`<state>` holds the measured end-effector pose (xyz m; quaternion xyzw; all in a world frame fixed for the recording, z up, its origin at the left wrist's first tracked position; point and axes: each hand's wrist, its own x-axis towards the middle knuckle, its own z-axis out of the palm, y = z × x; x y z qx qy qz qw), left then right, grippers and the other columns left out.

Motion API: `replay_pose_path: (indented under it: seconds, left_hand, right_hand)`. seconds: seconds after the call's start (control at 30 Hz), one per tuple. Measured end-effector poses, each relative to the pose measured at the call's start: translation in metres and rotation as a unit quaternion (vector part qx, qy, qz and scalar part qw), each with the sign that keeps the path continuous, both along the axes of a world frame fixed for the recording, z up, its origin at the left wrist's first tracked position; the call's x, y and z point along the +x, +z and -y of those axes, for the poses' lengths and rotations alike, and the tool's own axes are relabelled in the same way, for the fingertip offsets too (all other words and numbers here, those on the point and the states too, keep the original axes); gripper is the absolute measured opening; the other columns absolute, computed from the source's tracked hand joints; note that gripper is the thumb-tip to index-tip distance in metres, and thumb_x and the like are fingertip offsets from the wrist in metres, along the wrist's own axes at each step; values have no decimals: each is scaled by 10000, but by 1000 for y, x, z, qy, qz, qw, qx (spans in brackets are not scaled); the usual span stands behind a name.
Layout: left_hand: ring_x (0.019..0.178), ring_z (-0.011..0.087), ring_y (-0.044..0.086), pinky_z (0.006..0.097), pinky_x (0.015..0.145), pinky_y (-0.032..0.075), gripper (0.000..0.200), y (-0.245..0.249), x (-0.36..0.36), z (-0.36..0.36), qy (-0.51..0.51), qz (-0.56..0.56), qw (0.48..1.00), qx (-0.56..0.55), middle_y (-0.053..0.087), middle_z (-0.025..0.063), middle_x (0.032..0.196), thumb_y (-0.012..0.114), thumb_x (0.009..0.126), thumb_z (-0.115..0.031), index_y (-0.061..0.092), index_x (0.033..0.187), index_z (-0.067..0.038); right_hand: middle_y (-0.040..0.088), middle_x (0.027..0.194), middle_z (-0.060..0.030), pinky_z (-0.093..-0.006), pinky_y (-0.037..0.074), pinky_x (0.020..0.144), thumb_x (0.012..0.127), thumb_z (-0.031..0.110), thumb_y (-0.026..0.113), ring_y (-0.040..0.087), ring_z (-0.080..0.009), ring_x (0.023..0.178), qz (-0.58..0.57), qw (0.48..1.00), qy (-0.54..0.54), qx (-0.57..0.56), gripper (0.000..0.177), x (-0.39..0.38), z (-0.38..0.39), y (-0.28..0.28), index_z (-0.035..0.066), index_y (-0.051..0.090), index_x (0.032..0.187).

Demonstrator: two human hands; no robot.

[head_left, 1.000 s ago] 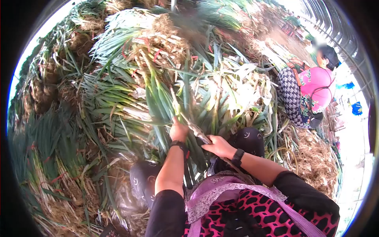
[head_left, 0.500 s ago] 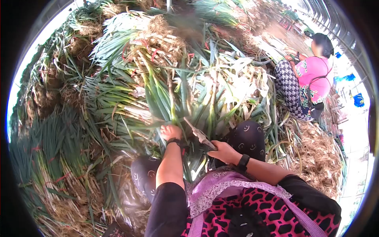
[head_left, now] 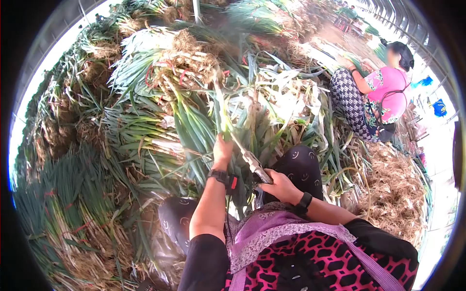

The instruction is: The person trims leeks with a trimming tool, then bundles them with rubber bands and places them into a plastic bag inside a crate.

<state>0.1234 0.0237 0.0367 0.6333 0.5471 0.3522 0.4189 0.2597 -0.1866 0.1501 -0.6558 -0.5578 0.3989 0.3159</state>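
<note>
"While the left hand (head_left: 223,150) is closed around one green onion (head_left: 220,107), root end pointing away, what's the right (head_left: 284,188) doing?"

"Gripping a nozzled hand tool (head_left: 252,162), its narrow tip close to the stalk. I can't tell whether they touch."

"So how far along is it?"

"Midway through that single onion, I'd judge: it's between the knees, in hand, not set down."

"And the rest?"

"Plenty left, by the look of it. Rooted, red-tied bundles (head_left: 194,63) lie beyond the hands, and more at the left. Pale, loose leaves (head_left: 284,99) piled ahead suggest a good deal is done, but I can't tell how many onions that covers."
</note>
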Motion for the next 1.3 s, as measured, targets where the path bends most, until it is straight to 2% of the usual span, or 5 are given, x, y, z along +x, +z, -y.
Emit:
replay_pose_path:
  seconds: [0.13,0.3,0.33,1.13,1.3]
  left_hand:
    - [965,433,577,480,835,446,570,9,16,23,-24,-180,980,-83,592,287,1040,504,833,-312,362,1302,-20]
    - [1045,462,533,506,893,412,568,-72,37,34,-65,-170,965,-189,545,290,1153,454,861,-357,320,1336,-77]
    - [1071,468,518,509,907,402,567,-15,36,54,-64,-190,954,-221,524,293,1192,451,865,-363,314,1342,-89]
    - [1048,429,541,483,881,420,470,-36,-2,78,-87,-152,969,-176,560,272,1126,503,825,-232,379,1238,-44]
    - [1019,435,550,491,865,416,434,-28,-14,91,-82,-153,973,-151,571,277,1095,502,837,-249,390,1204,-46]
  right_hand:
    - [622,961,-240,-387,454,801,783,321,634,605,-360,928,15,999,-17,-27,506,10,8,5,-50,540,1114]
    - [620,907,-257,-406,457,773,794,326,619,606,-377,891,71,995,1,-69,463,10,10,-17,-72,559,1023]
    - [622,861,-258,-419,459,754,792,336,613,611,-385,855,75,994,-6,-84,454,8,7,-12,-82,567,965]
    - [613,787,-273,-440,462,751,778,363,601,619,-399,826,81,991,-3,-103,471,-7,-15,-26,-103,591,839]
    - [604,719,-238,-429,462,660,783,364,619,634,-322,725,136,987,-2,-80,471,-10,-45,-45,-95,592,885]
